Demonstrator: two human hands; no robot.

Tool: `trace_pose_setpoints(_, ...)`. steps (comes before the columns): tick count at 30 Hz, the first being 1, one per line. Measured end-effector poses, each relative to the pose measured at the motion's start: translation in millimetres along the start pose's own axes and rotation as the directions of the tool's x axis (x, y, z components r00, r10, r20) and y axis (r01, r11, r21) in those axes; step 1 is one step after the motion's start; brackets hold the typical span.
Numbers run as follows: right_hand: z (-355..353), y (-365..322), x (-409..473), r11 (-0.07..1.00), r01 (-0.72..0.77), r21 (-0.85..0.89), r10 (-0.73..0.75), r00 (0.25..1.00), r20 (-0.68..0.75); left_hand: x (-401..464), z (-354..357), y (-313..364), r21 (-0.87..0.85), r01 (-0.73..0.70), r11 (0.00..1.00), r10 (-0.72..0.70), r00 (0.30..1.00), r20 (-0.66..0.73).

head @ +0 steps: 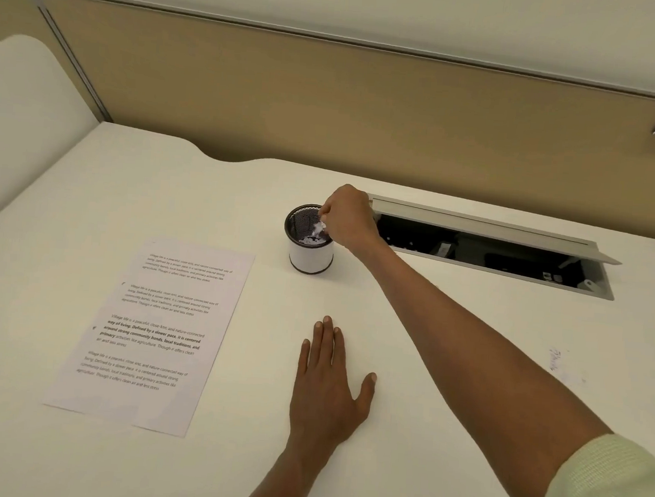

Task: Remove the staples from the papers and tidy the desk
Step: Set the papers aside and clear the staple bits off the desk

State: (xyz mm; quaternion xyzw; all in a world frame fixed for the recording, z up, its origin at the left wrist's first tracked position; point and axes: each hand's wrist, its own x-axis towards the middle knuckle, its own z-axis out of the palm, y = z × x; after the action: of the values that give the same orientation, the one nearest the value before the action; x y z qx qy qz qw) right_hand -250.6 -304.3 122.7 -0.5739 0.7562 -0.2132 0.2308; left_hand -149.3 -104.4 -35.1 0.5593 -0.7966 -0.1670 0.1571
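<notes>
A stack of printed papers point(154, 332) lies flat on the white desk point(445, 375), left of centre. Behind it to the right stands a small round mesh cup point(309, 254) with a white band and white scraps inside. My right hand point(348, 218) hovers over the cup's rim with curled fingers, pinching a small white scrap point(319, 229) just above the opening. My left hand point(327, 377) rests flat on the desk with straight fingers, to the right of the papers, holding nothing.
An open cable tray point(494, 253) with a raised grey lid is sunk into the desk right behind the cup. A tan partition wall point(329, 103) runs along the back. A faint pencil-like smudge point(556, 360) marks the desk at the right.
</notes>
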Motion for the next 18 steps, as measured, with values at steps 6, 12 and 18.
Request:
trace_pose_setpoints(6,-5.4,-4.6,-3.9,0.992,0.095,-0.08,-0.099,0.994,-0.046,-0.6,-0.7,0.8,0.026,0.003,1.0,-0.003,1.0,0.013)
trace_pose_setpoints(12,-6.5,2.4,-1.8,0.982,0.184,-0.041,-0.184,0.983,-0.005,0.1,-0.7,0.9,0.02,0.007,1.0,-0.007,1.0,0.006)
trace_pose_setpoints(18,-6.8,-0.5,2.5,0.967,0.241,-0.082,-0.234,0.968,0.09,0.0,-1.7,0.9,0.024,0.0,1.0,0.0,1.0,0.009)
